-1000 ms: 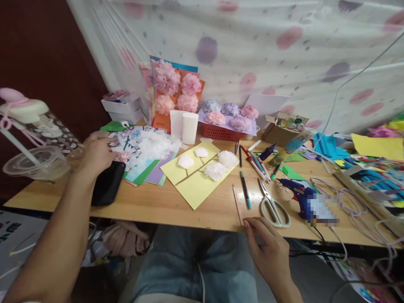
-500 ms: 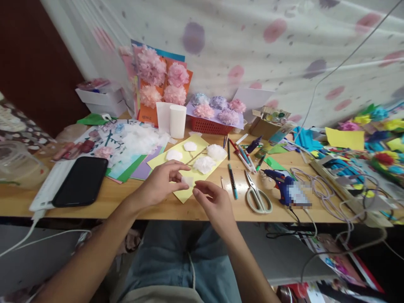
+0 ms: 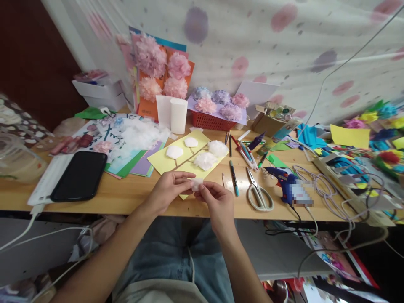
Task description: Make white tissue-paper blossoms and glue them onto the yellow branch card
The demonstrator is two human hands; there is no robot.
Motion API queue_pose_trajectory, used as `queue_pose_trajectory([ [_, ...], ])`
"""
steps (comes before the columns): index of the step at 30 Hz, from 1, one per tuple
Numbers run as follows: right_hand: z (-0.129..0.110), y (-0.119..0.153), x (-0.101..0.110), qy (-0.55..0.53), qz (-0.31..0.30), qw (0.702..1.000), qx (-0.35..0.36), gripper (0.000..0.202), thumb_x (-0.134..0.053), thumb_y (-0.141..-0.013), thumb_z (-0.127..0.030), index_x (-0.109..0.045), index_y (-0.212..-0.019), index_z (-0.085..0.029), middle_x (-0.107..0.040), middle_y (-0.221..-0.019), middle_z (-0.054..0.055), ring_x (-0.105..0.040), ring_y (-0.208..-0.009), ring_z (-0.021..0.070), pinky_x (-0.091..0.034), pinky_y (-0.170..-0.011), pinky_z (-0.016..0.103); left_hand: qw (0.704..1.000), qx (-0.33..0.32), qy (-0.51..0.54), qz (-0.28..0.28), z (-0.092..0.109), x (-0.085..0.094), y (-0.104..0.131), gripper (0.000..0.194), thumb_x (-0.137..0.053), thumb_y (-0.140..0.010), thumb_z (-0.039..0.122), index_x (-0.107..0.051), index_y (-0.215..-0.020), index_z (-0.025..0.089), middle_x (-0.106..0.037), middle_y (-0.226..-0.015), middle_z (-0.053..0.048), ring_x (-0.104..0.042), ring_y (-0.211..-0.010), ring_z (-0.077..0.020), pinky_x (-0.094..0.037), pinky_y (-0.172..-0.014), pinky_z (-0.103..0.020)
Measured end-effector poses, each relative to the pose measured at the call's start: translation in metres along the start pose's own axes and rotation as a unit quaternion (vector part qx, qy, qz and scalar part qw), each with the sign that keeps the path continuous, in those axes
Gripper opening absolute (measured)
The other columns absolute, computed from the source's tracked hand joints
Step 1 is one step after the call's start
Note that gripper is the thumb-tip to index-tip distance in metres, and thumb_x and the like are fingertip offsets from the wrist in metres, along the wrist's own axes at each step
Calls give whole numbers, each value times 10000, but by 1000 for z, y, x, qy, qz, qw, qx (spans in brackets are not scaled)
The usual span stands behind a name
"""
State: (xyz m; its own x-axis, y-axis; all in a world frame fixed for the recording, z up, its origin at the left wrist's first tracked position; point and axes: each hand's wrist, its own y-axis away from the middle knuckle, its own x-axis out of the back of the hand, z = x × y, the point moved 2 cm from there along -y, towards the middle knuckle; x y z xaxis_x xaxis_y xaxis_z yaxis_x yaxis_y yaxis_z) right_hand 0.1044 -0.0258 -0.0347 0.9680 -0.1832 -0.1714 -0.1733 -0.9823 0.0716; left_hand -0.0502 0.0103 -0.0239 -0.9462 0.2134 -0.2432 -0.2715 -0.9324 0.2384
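Between my two hands, over the near corner of a yellow sheet of paper, is a small piece of white paper [image 3: 197, 184]. My left hand [image 3: 172, 188] pinches its left side, and my right hand [image 3: 217, 201] grips the right side with thumb and fingers. Beyond them, the yellow sheet [image 3: 159, 158] carries a drawn brown branch [image 3: 185, 163]. Two flat white paper shapes [image 3: 174, 152] lie on its left part. Two fluffy white cotton puffs [image 3: 205, 160] rest on its right part.
Scissors [image 3: 259, 194], a teal marker [image 3: 234, 179] and a blue glue gun [image 3: 285, 183] lie at the right. A black phone [image 3: 79, 176] rests on a white power strip [image 3: 39, 179] at the left. Loose cotton [image 3: 142, 135], a red basket [image 3: 211, 122] and paper pompoms [image 3: 150, 54] stand farther back.
My right hand has come to the small white paper and closed on it. My left hand has moved slightly right and toward me with the paper.
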Motion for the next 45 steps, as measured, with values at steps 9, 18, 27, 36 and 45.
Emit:
queue_pose_trajectory([
  [9,1,9,3,92,15,991,91,158,-679,-840,-312,-771,-911,-204,-758,-815,40,-689,-726,174,-562,-646,279,999,5,33,31,-4,-6,-2,415,-908,-606,372,-736,-908,144,-774,-811,-60,-723,-744,-181,-596,-768,-326],
  [18,-1,12,1,172,-3,961,217,245,-552,-883,-162,-773,-957,-234,-738,-888,41,-688,-799,176,-558,-744,312,998,-8,57,30,3,-7,5,409,-879,-651,377,-743,-957,142,-791,-876,-75,-747,-821,-212,-603,-855,-368],
  [27,-5,14,8,163,-17,961,222,207,-566,-910,-211,-751,-1002,-226,-743,-950,54,-699,-875,187,-570,-800,328,996,-78,-50,6,1,-2,-1,440,-820,-708,295,-687,-1100,145,-769,-989,-92,-739,-902,-216,-587,-864,-349],
  [36,-33,-9,24,217,-147,965,10,246,-752,-783,-410,-782,-863,-180,-754,-781,55,-658,-706,172,-511,-632,271,961,-101,-235,-103,32,-8,2,451,-660,-780,169,-538,-1209,237,-637,-1147,-52,-736,-758,-152,-534,-658,-252],
  [45,-21,-7,21,143,-77,986,31,192,-788,-730,-364,-750,-770,-180,-732,-738,34,-639,-643,149,-533,-597,259,981,-56,-151,-109,37,-13,-5,376,-682,-845,305,-561,-1182,192,-630,-1107,-61,-707,-771,-148,-588,-711,-306],
])
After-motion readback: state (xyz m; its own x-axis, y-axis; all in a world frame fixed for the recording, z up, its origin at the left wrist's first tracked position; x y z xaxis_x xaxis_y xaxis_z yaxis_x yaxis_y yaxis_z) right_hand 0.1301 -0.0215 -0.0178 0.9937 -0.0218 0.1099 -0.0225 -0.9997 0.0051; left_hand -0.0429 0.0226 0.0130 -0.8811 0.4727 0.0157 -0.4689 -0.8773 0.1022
